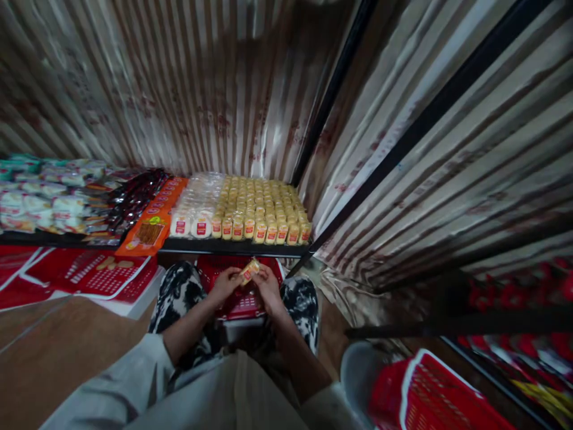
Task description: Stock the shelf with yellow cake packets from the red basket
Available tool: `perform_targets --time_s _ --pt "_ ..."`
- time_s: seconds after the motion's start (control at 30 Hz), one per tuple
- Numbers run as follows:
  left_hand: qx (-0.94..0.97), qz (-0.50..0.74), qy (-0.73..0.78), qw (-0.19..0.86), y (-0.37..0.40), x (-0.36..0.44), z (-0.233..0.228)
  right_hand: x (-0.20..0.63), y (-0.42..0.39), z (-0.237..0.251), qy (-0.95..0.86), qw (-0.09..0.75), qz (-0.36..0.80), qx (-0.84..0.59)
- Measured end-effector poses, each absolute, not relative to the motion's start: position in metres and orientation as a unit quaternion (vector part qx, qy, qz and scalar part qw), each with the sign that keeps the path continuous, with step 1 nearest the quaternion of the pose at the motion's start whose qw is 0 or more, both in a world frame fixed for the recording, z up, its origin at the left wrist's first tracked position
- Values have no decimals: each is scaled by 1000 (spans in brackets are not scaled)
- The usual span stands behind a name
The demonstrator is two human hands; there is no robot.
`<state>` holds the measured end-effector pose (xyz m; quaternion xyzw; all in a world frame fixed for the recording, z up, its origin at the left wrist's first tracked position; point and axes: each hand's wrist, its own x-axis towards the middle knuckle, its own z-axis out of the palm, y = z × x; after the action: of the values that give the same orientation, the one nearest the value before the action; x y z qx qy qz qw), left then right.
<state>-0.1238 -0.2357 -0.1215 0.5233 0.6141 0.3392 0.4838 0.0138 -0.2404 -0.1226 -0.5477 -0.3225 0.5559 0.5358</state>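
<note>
My left hand (pixel 225 282) and my right hand (pixel 267 285) meet in front of me over my knees, both holding one small yellow wrapped packet (pixel 249 270). Under them lies a red plastic crate (pixel 239 300) between my legs. Just beyond, a low black shelf (pixel 233 245) carries several rows of the same yellow packets (pixel 262 206), with white wrapped packets (pixel 192 215) beside them on the left.
Further left on the shelf lie an orange pack (pixel 152 224), dark red packets (pixel 134 197) and white-green bags (pixel 45 197). Red crates (pixel 89 275) lie flat under the shelf, another red crate (pixel 430 388) is at the lower right. Corrugated metal walls (pixel 201 89) close the corner.
</note>
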Motion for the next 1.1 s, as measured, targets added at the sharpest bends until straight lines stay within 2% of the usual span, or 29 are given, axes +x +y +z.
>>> perform_targets --time_s 0.2,0.47,0.77,1.1 --pt "578 361 575 453 -213 -127 -122 20 -222 -117 -432 503 524 -534" --pt "543 436 611 376 -192 -107 -106 9 -204 -109 -481 552 399 -553" --pt "535 451 651 295 -165 -96 -86 2 -194 -96 -575 498 281 -585" --pt "570 356 704 231 -161 -90 -77 -3 -185 -100 -606 495 242 -573"
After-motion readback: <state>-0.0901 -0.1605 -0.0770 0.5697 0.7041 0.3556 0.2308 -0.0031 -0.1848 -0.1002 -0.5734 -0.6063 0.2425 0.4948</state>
